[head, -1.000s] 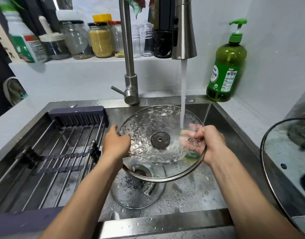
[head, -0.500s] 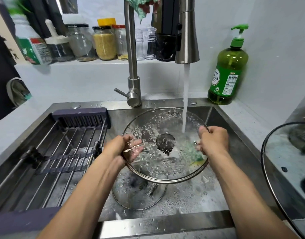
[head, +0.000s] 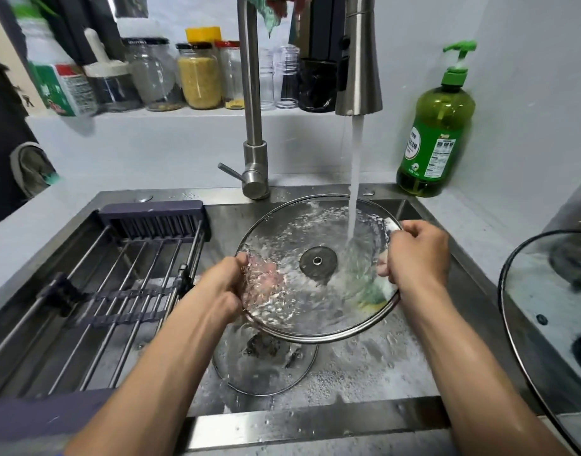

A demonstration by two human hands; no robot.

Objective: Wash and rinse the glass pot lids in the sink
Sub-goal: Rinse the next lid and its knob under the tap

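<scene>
Currently, item held: large glass lid (head: 302,291), tilted over the sink (head: 414,366), struck by the tap stream (head: 354,179).
Left hand (head: 223,287): grip curled round the lid's left rim, fingers seen through the glass.
Right hand (head: 414,255): grip closed on the right rim; a green sponge (head: 368,291) is seen beneath.
Small lid (head: 266,366): laid on the sudsy sink floor, judged not yet rinsed.
Third lid (head: 545,307): resting on the right worktop; state cannot be told.
Progress: rinsing judged under way.

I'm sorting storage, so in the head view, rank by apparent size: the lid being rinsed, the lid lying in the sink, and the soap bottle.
1. Held glass lid, largest.
2. Lid in the sink, partly hidden and farther down, so unsure.
3. Green soap bottle, smallest.
</scene>
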